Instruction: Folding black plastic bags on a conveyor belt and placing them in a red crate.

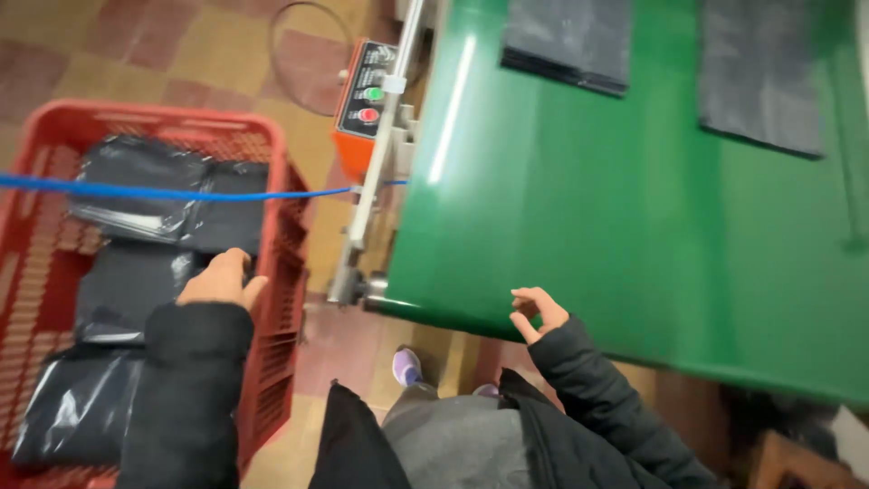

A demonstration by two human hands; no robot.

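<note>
My left hand reaches down into a red plastic crate and rests on one of several black plastic bags piled inside; its fingers are hidden, so a grip is unclear. My right hand hovers at the near edge of a green conveyor belt, fingers loosely curled and apart, holding nothing. Both arms wear black sleeves.
Two black bags lie flat at the far end of the belt. An orange control box with a green and a red button sits on the metal frame. A blue cord crosses over the crate. Tiled floor below.
</note>
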